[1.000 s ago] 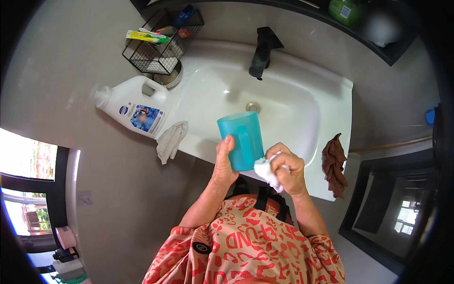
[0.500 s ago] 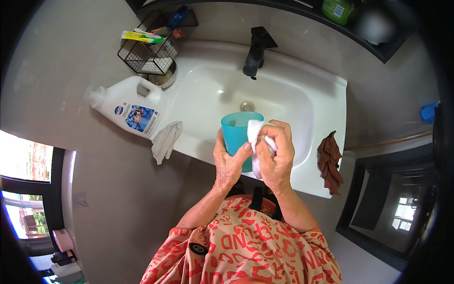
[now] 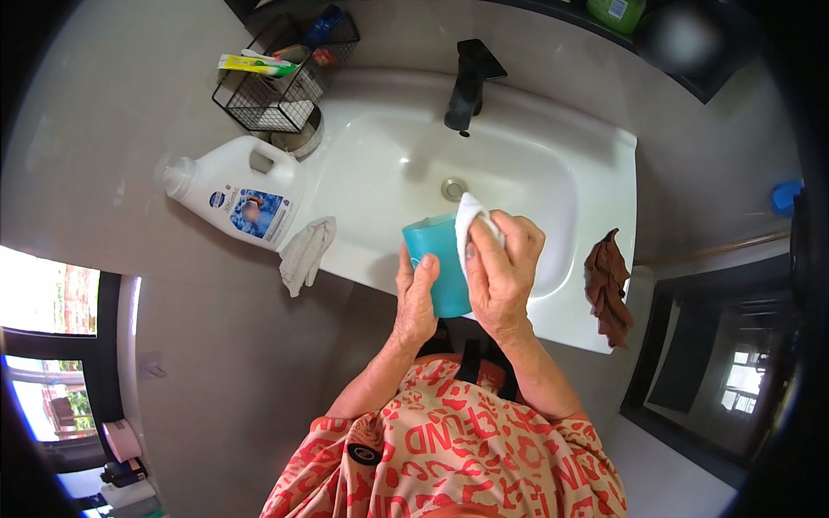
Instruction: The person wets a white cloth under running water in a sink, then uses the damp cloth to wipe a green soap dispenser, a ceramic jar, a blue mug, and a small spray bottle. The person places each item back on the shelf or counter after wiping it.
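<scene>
A teal plastic cup (image 3: 445, 281) is held over the front edge of the white sink (image 3: 354, 190). My left hand (image 3: 416, 298) grips its left side, the thumb lying across the near wall. A folded white cloth (image 3: 467, 220) is pinched in my right hand (image 3: 508, 272) and pressed against the cup's right side, partly over the rim. The cup's inside is mostly hidden from here. Beyond the cup lies the sink's drain (image 3: 453, 189), and the black faucet (image 3: 471, 86) stands at the back.
A large white jug (image 3: 229, 186) with a handle stands left of the basin, beside a grey cloth (image 3: 306, 255). Behind it is a black wire basket (image 3: 272, 108) of toiletries. A brown cloth (image 3: 608, 289) hangs over the right edge. A dark shelf (image 3: 686, 78) runs along the back wall.
The cup has tipped so that its opening shows less and more of its wall faces me. My right hand has turned, and the cloth now lies flatter along the cup's right side.
</scene>
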Demonstrator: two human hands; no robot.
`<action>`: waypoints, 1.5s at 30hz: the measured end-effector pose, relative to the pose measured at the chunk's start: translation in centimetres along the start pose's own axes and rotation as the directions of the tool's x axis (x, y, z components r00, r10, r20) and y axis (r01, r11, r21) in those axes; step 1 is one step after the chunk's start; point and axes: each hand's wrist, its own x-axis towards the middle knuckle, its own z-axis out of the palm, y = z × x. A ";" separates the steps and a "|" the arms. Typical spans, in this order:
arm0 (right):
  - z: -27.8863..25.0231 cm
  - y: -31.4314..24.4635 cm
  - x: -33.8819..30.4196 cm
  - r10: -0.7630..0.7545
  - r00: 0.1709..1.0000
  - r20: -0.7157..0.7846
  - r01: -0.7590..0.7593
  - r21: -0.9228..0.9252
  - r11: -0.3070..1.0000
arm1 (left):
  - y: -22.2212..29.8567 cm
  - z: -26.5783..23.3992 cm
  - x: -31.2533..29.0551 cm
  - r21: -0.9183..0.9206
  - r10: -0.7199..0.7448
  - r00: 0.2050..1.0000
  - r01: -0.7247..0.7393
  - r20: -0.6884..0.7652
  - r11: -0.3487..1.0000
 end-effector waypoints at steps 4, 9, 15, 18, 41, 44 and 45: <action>-0.9 -0.6 -1.4 -0.165 0.984 0.072 0.167 -0.027 0.986 | 0.7 0.2 0.2 0.054 0.022 1.000 -0.023 0.003 0.998; -0.6 -1.6 -3.8 -0.293 0.946 0.139 0.287 0.059 0.956 | -0.5 -1.2 0.7 0.434 0.065 0.993 -0.101 0.097 0.895; -0.2 -1.4 -0.5 -0.129 0.986 0.106 0.132 -0.013 0.991 | 0.4 0.1 0.8 0.426 0.108 0.994 -0.113 0.036 0.898; 0.2 -1.1 0.9 -0.099 0.990 0.104 0.104 -0.050 0.993 | -0.1 -0.3 0.8 0.502 0.160 0.986 -0.163 0.049 0.849; -1.1 -1.1 -0.9 0.185 0.942 0.281 -0.160 -0.110 0.981 | -0.1 -0.7 1.0 0.161 0.133 0.984 -0.113 -0.121 0.980; -1.1 -0.9 -1.3 0.243 0.907 0.345 -0.245 -0.036 0.969 | 0.4 -0.7 0.7 0.154 0.129 0.985 -0.111 -0.111 0.982; -1.3 -0.9 -1.3 0.248 0.896 0.369 -0.257 -0.026 0.966 | 0.4 -0.7 0.8 0.145 0.123 0.985 -0.105 -0.118 0.984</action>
